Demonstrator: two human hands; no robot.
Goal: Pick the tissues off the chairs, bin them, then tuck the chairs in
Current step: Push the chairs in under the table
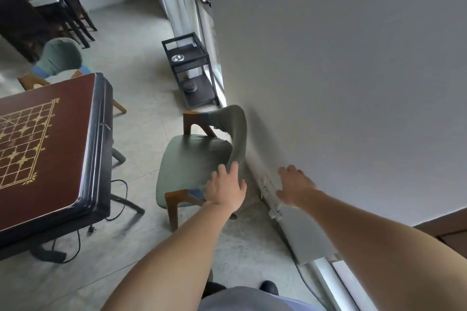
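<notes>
A green-cushioned wooden chair [192,159] stands pulled away from the table [48,149], its curved backrest against the white wall. I see no tissue on its seat. My left hand [225,188] hovers with fingers spread over the near end of the backrest, at the seat's right corner; whether it touches I cannot tell. My right hand [295,187] is open in the air beside the wall, to the right of the chair, holding nothing. A second green chair [62,58] stands at the table's far side, partly hidden by the tabletop.
The dark red table carries a gold chessboard pattern and has black legs with a cable [118,199] trailing beneath. A black open-frame side stand [192,70] holds a metal dish near the wall. Dark chairs [58,0] stand far left. The wall crowds the chair's right side.
</notes>
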